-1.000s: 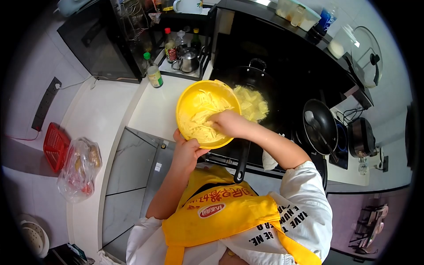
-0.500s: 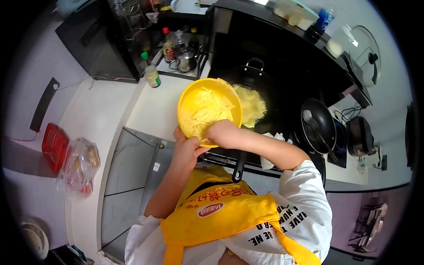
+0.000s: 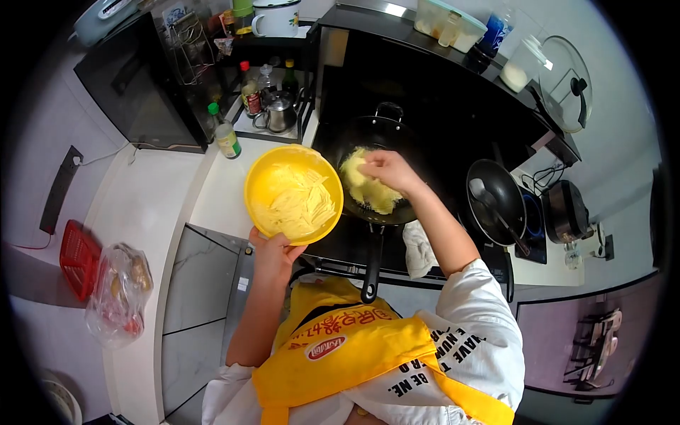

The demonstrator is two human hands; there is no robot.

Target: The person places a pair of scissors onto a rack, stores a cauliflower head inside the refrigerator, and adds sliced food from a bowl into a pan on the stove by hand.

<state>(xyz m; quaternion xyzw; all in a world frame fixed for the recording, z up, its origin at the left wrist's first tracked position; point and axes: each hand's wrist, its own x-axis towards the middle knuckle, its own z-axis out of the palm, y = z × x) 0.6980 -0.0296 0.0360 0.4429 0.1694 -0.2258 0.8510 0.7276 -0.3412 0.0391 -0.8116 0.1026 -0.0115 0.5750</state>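
Observation:
My left hand [image 3: 273, 253] grips the near rim of a yellow bowl [image 3: 253, 205], thumb on the inside edge. Pale yellow battered strips [image 3: 303, 205] lie in the bowl, which is tilted a little toward me. Over a black frying pan [image 3: 407, 145] on the stove, my right hand [image 3: 389, 171] has its fingers closed on some of these strips, which look blurred at the fingertips. More pale yellow strips [image 3: 379, 197] lie in the pan below. The pan's black handle [image 3: 372, 269] points at my apron.
A white cloth [image 3: 419, 249] lies right of the handle. Another black pan with a spatula [image 3: 489, 198] stands to the right. A green-capped bottle [image 3: 225, 134] stands behind the bowl, near a metal pot [image 3: 278, 115]. A red basket [image 3: 78, 258] and a plastic bag [image 3: 117, 297] are at left.
My right hand has gone from inside the bowl to above the pan, carrying strips. My left hand holds the bowl throughout; it now sits farther left, uncovering more of the pan.

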